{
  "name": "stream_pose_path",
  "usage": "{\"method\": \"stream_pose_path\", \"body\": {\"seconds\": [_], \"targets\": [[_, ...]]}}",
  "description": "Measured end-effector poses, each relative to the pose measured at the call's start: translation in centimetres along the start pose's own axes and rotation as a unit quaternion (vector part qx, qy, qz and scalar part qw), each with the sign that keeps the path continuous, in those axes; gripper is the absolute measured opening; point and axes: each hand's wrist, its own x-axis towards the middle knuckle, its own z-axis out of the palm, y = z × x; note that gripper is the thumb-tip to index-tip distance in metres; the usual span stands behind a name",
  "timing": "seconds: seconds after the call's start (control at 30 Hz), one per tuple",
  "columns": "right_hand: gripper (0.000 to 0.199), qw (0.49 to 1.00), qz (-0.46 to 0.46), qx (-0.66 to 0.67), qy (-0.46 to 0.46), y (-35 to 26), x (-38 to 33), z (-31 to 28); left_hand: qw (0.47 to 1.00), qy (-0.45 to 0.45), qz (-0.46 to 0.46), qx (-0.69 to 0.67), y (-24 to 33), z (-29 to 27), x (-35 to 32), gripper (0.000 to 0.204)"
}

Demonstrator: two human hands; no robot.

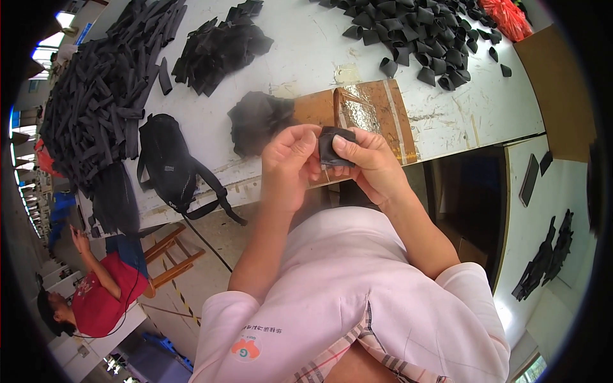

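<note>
Just over the front edge of the table, both hands meet at a small, dark, folded piece that looks like fabric [331, 148]. My right hand [378, 161] grips it, thumb pressed flat on its face and fingers behind. My left hand [287, 156] is closed at the piece's left edge, with thumb and forefinger pinched together and the other fingertips low beside it. Left of that hand lies a loose stack of dark flat pieces [255, 121], slightly blurred. Beneath the hands is a brown cardboard sheet [313, 110] with shiny clear tape.
Black strips [96, 108] are heaped at the left, near a black strap bag [167, 159]. More dark pieces [220, 54] lie farther back. Folded black loops [415, 38] and a red plastic bag [506, 19] are at the far right. A person in red [108, 293] is at lower left.
</note>
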Motion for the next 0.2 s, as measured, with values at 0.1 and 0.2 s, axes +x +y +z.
{"method": "stream_pose_path", "body": {"seconds": [0.1,0.2], "targets": [[0.015,0.986,0.054,0.156,0.020,-0.3,-0.1,0.1,0.991,-0.008,0.015,-0.136,-1.0,0.7,-0.9,0.021],[0.015,0.978,0.057,0.199,-0.038,0.1,-0.3,-0.6,0.994,-0.012,0.072,-0.076,-2.3,1.2,-1.4,0.018]]}}
